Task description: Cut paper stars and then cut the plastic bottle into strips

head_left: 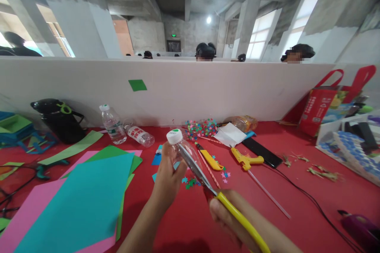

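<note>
My left hand [169,176] is closed round a clear plastic bottle [190,150] with a white cap, held upright over the red table. In my right hand [228,209] is a pair of scissors [237,217] with yellow handles. Its blades slant up and to the left, across the front of the bottle near its shoulder. Whether the blades touch or cut the plastic, I cannot tell. The lower part of the bottle is partly hidden by my hand and the blades. Beyond the bottle lie a yellow utility knife [211,160] and a heap of coloured star confetti [202,127].
Coloured paper sheets [80,193] spread over the left side. Two other bottles, one standing [113,126] and one lying [139,134], are near the white partition [166,99]. On the right are a yellow glue gun [246,159], a black phone-like slab [263,152] and a red bag [314,106].
</note>
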{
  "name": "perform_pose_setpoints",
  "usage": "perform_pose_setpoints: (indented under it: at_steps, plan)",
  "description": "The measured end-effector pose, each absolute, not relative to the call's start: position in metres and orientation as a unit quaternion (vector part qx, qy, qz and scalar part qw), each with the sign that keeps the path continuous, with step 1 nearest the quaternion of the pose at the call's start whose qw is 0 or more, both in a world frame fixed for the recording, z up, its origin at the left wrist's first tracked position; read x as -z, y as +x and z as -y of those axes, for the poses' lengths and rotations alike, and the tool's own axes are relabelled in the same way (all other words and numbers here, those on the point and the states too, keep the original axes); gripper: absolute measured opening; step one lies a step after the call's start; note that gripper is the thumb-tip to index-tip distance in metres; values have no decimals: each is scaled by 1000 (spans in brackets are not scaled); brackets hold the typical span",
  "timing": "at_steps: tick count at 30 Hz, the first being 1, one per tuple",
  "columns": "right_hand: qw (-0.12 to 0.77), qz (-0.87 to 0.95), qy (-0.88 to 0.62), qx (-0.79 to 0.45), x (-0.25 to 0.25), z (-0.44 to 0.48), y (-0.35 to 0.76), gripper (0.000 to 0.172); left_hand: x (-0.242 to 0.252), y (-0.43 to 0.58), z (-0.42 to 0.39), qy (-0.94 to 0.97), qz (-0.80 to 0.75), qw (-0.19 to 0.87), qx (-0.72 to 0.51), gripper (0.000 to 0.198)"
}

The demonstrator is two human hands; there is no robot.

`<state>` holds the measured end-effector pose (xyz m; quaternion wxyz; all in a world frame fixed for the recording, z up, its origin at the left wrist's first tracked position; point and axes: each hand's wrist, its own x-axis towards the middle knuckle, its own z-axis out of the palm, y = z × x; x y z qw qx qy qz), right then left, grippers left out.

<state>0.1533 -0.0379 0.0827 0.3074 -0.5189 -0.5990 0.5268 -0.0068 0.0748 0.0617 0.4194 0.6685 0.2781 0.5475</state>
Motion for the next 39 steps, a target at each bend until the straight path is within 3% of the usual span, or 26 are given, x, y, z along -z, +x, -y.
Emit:
perform_pose_setpoints:
  at_steps: [7, 30, 39]
  plan:
    - [308, 622, -520, -498, -78, 35, 152, 67, -60, -8, -77, 678, -298, 400, -540, 40]
    - [335, 614, -502, -509, -62, 36, 158, 59, -56, -11, -82, 688, -297, 371, -549, 43]
    - [318, 594, -499, -545, -67, 34, 154, 61, -80, -15, -82, 655, -337, 369, -566, 29]
